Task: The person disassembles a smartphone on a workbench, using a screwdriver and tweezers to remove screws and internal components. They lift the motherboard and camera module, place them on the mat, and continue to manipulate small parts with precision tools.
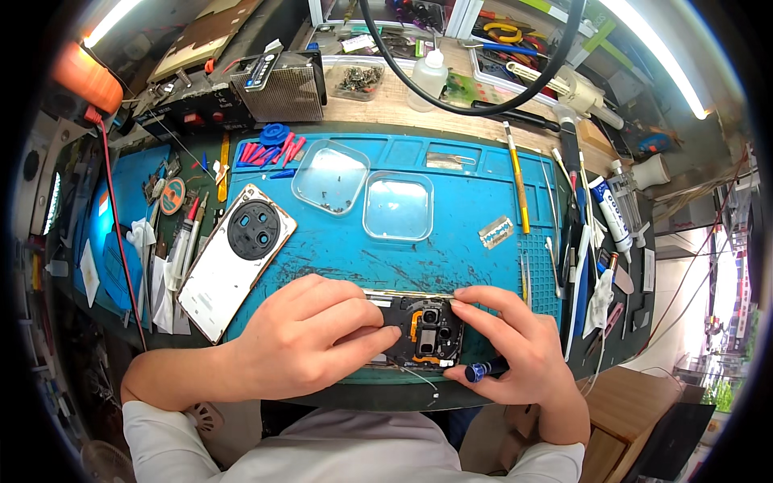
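An opened phone (435, 334) with an exposed camera module and orange flex cable lies on the blue mat near its front edge. My left hand (310, 338) grips its left part with curled fingers. My right hand (511, 346) holds the phone's right edge between thumb and fingers, with a dark blue screwdriver (483, 369) tucked in the palm. A detached white back cover (217, 294) with a large round camera opening lies at my left. A thin wire hangs below the phone.
Two clear trays (398, 205), a razor blade (496, 232) and pink-and-blue pieces (270, 150) sit on the mat (322, 258). Tools line both sides, including a white-and-blue tube (610, 213). A squeeze bottle (428, 80) stands behind; a black cable arches overhead.
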A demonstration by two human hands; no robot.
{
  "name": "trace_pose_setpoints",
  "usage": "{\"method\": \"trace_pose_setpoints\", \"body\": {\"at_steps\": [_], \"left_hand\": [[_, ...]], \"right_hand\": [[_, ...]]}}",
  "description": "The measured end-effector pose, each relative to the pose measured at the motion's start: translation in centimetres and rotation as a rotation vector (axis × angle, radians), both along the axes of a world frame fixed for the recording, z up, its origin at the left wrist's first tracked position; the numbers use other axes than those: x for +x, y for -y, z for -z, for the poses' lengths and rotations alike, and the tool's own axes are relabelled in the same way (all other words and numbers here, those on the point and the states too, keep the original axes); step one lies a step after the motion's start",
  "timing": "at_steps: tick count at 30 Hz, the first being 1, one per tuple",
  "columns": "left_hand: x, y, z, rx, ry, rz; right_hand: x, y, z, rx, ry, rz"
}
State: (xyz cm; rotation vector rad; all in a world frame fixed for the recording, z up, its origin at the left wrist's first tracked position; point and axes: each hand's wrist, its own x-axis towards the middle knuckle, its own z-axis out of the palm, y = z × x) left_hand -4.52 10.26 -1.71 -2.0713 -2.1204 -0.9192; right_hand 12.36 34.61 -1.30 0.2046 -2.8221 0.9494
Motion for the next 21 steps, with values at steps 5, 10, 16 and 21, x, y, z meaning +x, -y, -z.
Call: {"method": "trace_pose_setpoints", "body": {"at_steps": [5,10,16,21], "left_hand": [[-0.1,-0.11,0.06,0.002,0.005,0.004],[-0.11,-0.11,0.09,0.009,0.001,0.008],[-0.1,-0.19,0.15,0.015,0.01,0.015],[-0.89,-0.41,-0.26,0.028,0.02,-0.018]], "right_hand": [[0.05,-0.05,0.07,0.009,0.001,-0.007],[-0.01,0.06,0.14,0.016,-0.02,-0.006],[0.01,0.04,0.02,0.009,-0.017,-0.006],[0.05,0.03,0.33,0.013,-0.046,-0.01]]}}
